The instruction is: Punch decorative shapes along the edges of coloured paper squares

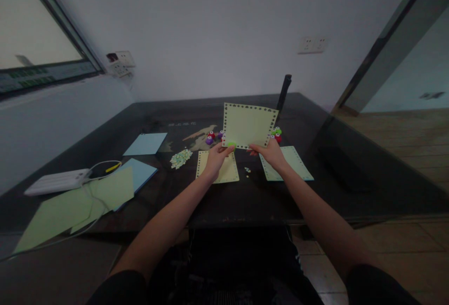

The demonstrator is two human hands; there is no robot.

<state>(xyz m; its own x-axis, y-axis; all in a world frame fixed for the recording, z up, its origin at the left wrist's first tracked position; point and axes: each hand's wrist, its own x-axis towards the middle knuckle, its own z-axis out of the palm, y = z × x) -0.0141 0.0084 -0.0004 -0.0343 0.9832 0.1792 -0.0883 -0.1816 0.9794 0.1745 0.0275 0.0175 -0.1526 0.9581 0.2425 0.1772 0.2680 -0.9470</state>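
Note:
Both hands hold up a pale yellow-green sheet of paper (249, 125) by its lower edge, above the dark table. Small punched shapes run along its border. My left hand (215, 159) pinches the lower left part, where a bright green object (231, 145) shows by the thumb, too small to name. The lower right part is gripped by my right hand (272, 154). A yellowish sheet with a punched border (226, 171) lies under my left hand, and a pale green punched sheet (289, 163) under my right. Small paper bits (247, 170) lie between them.
Small colourful craft punches (209, 137) stand behind the raised sheet, partly hidden. Left of them is a heap of paper bits (181, 158). Blue paper (145, 144), green sheets (70, 206) and a white power strip (58, 182) with a cable lie left. A black upright object (285, 90) stands behind.

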